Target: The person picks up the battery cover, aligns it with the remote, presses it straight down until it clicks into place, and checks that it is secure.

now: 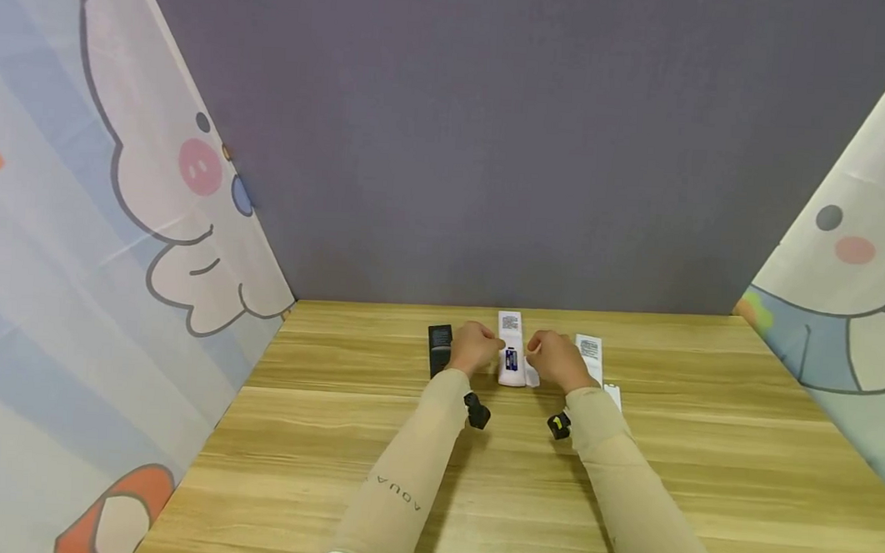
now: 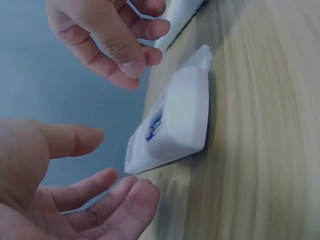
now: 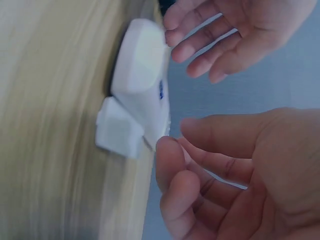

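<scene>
A white remote control [image 1: 511, 372] lies back side up on the table, its battery bay uncovered, with blue batteries [image 1: 511, 359] inside. My left hand [image 2: 95, 195] is just left of it, thumb and fingers apart and nothing between them. On the other side hovers my right hand [image 3: 220, 175], its fingers loosely bent and holding nothing that I can see. A white battery cover [image 3: 119, 127] rests on the table against the right side of this remote. Both hands appear apart from the remote in the wrist views.
Left of my left hand lies a black remote control [image 1: 440, 347]. A second white remote [image 1: 590, 355] is partly behind my right hand, with another white cover [image 1: 612, 394] near it. A grey wall [image 1: 522, 189] rises behind the wooden table [image 1: 314, 437].
</scene>
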`<state>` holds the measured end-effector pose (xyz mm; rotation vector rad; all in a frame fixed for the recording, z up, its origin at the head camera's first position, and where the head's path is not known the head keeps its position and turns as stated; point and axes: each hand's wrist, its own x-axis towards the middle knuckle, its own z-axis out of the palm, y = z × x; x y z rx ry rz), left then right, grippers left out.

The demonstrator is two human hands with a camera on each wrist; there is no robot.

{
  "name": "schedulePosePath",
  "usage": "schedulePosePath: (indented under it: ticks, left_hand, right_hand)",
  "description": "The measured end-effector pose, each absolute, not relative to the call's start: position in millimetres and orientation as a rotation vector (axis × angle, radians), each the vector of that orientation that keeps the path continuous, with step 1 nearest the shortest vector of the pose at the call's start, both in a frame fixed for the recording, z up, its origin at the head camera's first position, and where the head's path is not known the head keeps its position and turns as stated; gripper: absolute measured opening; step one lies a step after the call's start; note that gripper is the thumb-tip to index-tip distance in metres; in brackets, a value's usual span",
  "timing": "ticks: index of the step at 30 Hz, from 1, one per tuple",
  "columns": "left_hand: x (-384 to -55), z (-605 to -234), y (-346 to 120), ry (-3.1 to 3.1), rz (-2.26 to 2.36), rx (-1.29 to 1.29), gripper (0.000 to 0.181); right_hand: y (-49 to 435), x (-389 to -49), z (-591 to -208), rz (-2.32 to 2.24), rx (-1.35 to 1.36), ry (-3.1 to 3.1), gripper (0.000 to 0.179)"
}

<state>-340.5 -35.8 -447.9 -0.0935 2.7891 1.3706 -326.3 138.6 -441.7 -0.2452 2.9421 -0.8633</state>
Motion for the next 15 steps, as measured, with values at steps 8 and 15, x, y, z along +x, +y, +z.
schedulePosePath:
  ticks: [8, 15]
  left_hand:
    - [-353.2, -452.5, -23.1, 2.714, 1.340, -0.182, 0.038]
    - [-354.9, -454.9, -15.4, 2.756, 1.314, -0.228, 0.028]
  right_hand:
    - [140.7, -332.3, -444.5, -0.686, -0.248, 2.988, 0.020]
    - [141.3, -337.8, -443.2, -0.588, -0.238, 2.965, 0.013]
